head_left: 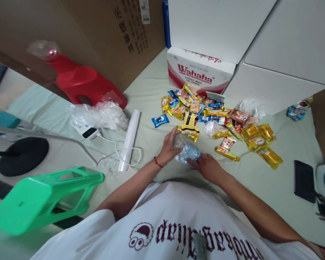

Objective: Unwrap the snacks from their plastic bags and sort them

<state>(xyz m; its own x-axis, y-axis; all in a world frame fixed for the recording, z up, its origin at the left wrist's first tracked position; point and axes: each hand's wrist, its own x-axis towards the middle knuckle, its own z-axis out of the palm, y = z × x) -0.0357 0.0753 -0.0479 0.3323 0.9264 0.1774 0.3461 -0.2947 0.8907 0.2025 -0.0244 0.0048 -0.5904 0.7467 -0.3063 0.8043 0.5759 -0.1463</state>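
Observation:
Close to my body, a clear plastic bag [179,140] lies on the pale green sheet with light blue snack packets [189,154] in or against it; I cannot tell which. My left hand [168,148] holds the bag's left side, thumb near the blue packets, fingertips near a yellow wrapper. From the right, my right hand [209,168] grips the edge of the light blue packets with its fingers. Just beyond both hands lies a yellow and black packet [190,124], in front of a heap of mixed wrapped snacks [195,104].
A Wahaba-style white and red water carton [200,74] stands behind the heap. Left are a red jug [83,81], crumpled plastic [100,115], a white roll [130,139], a cable and a green stool [43,198]. A dark phone-like slab [304,181] lies right.

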